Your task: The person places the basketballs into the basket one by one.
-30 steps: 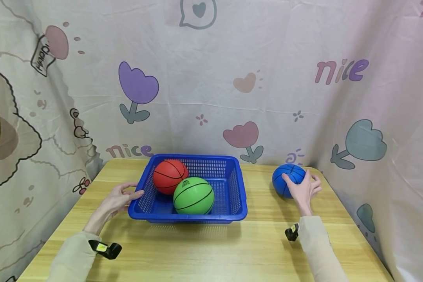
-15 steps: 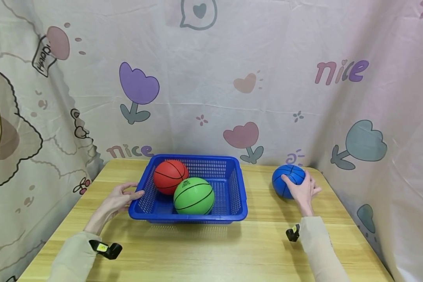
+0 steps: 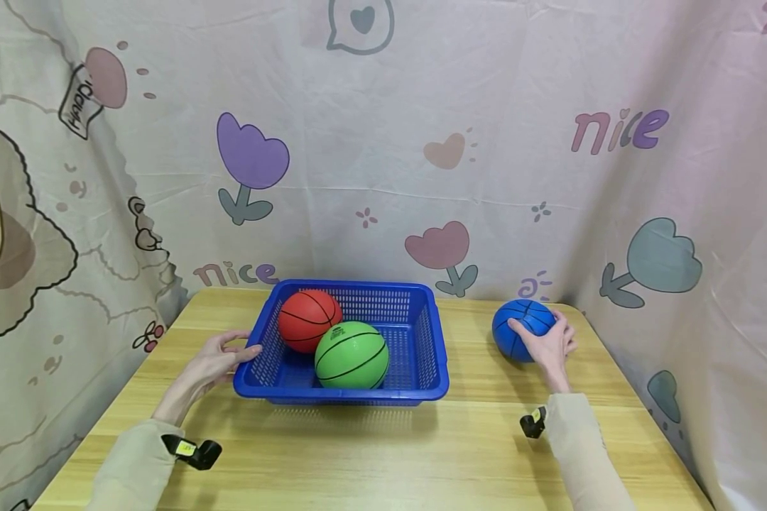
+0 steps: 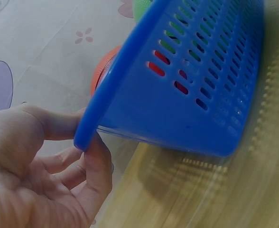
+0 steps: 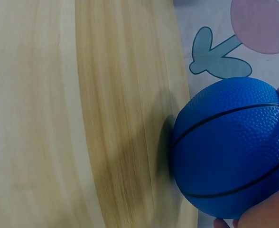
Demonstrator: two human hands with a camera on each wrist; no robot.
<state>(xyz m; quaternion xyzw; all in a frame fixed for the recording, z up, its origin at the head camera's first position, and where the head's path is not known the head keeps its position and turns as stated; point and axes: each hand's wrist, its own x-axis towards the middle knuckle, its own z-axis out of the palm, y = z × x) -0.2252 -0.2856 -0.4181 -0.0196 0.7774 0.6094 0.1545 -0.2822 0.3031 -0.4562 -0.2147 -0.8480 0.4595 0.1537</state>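
A blue plastic basket (image 3: 433, 383) with slotted walls stands on the wooden table. Inside it lie a red ball (image 3: 308, 321) at the back left and a green ball (image 3: 351, 355) nearer the front, both with black basketball lines. My left hand (image 3: 216, 363) pinches the basket's left rim, thumb above and fingers beneath, as the left wrist view shows. Over at the right, my right hand (image 3: 548, 349) grips a small blue basketball (image 5: 229, 152), thumb on its near side and fingers round its right side. Whether the ball touches the table is hard to tell.
The light wooden table (image 3: 358, 461) reaches to a printed cloth (image 3: 358, 142) hung behind and at both sides. A stretch of tabletop (image 3: 469, 355) separates the basket from the blue basketball. Each wrist carries a small black camera (image 3: 194, 453).
The blue basketball and my right hand have shifted very slightly toward me, and the right fingers have closed in around the ball. The left hand and the basket stay where they were.
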